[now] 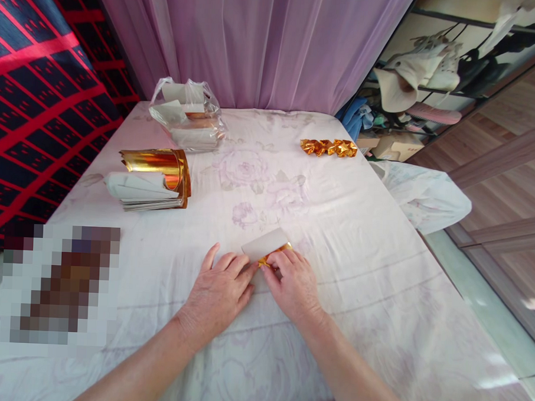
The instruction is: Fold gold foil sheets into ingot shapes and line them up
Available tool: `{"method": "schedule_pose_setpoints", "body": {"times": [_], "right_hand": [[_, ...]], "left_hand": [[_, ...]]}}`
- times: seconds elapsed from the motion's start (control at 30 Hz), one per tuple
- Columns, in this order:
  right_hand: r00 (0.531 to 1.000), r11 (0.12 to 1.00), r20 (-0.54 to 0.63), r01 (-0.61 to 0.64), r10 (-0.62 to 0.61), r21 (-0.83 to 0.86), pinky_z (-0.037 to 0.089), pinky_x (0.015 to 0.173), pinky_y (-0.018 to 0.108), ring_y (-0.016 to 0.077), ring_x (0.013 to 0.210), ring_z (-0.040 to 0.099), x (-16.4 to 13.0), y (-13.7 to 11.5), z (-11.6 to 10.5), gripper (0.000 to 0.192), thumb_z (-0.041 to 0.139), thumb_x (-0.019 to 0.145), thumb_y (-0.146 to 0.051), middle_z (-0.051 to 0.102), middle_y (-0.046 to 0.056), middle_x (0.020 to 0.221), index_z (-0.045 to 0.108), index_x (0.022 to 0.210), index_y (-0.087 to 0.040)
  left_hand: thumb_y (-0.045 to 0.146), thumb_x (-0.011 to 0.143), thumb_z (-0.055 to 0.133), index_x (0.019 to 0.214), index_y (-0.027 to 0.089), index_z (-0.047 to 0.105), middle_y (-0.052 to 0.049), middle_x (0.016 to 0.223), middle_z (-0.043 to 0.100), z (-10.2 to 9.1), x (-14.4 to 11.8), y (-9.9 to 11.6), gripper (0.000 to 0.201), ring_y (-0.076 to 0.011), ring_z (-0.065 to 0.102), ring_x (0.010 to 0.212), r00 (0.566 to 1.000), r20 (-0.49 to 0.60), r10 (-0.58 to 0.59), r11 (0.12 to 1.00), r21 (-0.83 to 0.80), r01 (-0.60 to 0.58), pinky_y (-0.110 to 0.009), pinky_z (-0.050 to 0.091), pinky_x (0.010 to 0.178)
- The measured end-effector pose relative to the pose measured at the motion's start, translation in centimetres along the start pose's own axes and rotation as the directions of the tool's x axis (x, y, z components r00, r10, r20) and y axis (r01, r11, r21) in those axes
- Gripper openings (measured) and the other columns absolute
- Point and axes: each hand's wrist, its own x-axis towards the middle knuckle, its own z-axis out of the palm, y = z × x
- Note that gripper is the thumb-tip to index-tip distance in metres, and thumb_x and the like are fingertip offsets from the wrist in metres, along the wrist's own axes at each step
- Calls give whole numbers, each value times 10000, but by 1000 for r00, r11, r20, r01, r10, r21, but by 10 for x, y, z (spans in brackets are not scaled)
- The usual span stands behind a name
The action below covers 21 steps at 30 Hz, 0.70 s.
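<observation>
right hand [296, 280] pinches gold-backed paper [268, 246] at its near end; left hand [219, 290] flat beside; paper's long axis runs up-right.

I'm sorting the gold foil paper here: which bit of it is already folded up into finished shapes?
The row of crumpled gold pieces at the far right of the table. The gold stack at left is flat sheets, and the sheet under both hands is half-folded.

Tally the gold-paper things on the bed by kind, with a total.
Paper sheet under both hands: 1
Stack of gold sheets: 1
Row of folded gold pieces: 1
Plastic bag of sheets: 1
Total: 4
</observation>
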Motion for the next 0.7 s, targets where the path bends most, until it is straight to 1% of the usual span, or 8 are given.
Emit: {"method": "schedule_pose_setpoints", "body": {"times": [0.13,0.23,0.4,0.5,0.57,0.63,0.7], "right_hand": [[999,996,43,-34,30,85,385,714,315,198,783,586,1,2,0,78,613,883,-200,656,20,816,576,817,-219],[998,987,56,-41,33,152,392,725,312,195,797,589,2,5,-1,97,615,859,-149,661,13,816,570,813,-222],[997,968,76,-19,0,249,404,705,290,179,791,593,3,13,-5,149,596,828,-86,654,4,796,566,789,-227],[995,962,97,-4,-23,272,415,699,289,176,785,597,3,16,-7,146,574,842,-90,654,6,794,591,797,-227],[994,962,102,19,-49,273,437,733,302,182,826,607,2,17,-7,145,553,876,-110,669,19,841,638,865,-226],[992,966,94,59,-85,253,458,787,323,191,883,610,-1,18,-6,194,531,915,-135,678,36,911,681,993,-229],[990,977,82,102,-119,187,469,817,342,199,911,602,-4,17,-6,258,509,940,-160,666,53,949,693,1105,-234]], "left_hand": [[306,925,581,1200,230,658,-26,1086,692,0,0,0,295,-216,599,1012,1000,8,-5,1000,-2,5,-508,234,1140],[312,926,582,1212,234,651,-24,1096,693,-1,0,0,304,-220,598,1014,1000,22,-7,1000,-4,7,-510,232,1134],[316,924,588,1221,237,647,-23,1105,690,-2,0,0,313,-225,594,1032,999,37,-10,1000,1,10,-515,226,1137],[310,926,584,1229,234,643,-25,1120,687,0,-1,0,318,-222,592,1041,999,33,-8,1000,6,7,-513,223,1144],[309,926,583,1232,232,642,-27,1120,685,0,-1,0,321,-221,592,1045,1000,30,-5,1000,11,5,-513,225,1148],[314,926,583,1235,236,640,-30,1114,684,1,-1,-1,324,-219,593,1046,1000,30,-4,1000,14,4,-513,231,1151],[318,927,580,1240,242,639,-35,1113,681,0,-1,-1,327,-218,592,1048,1000,28,-3,1000,15,2,-513,241,1152]]}}
